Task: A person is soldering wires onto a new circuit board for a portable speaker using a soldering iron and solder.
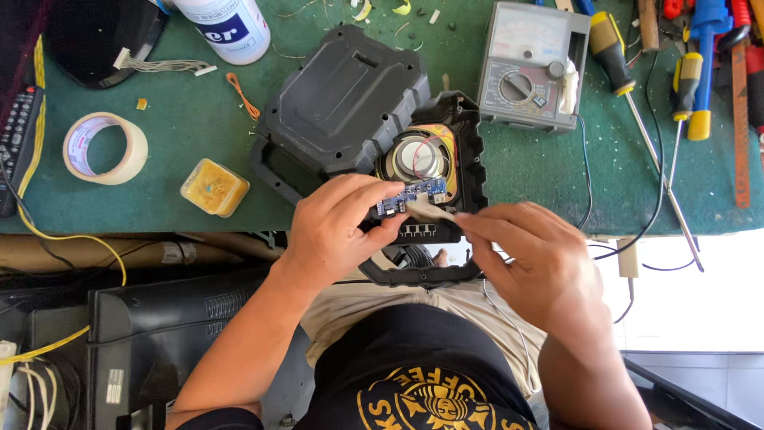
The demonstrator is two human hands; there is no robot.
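Now blue circuit board (412,195) pinched between left hand (338,227) fingers (380,231)

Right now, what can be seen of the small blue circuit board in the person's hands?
The small blue circuit board is a narrow strip, dotted with tiny components and pale contacts along its length. It lies nearly level, tilted slightly up to the right, above the opened black speaker housing, in front of the round speaker cone. The left hand pinches its left end between thumb and fingers. The right hand holds a pale, flat strip that reaches the board's underside. Its back is hidden.
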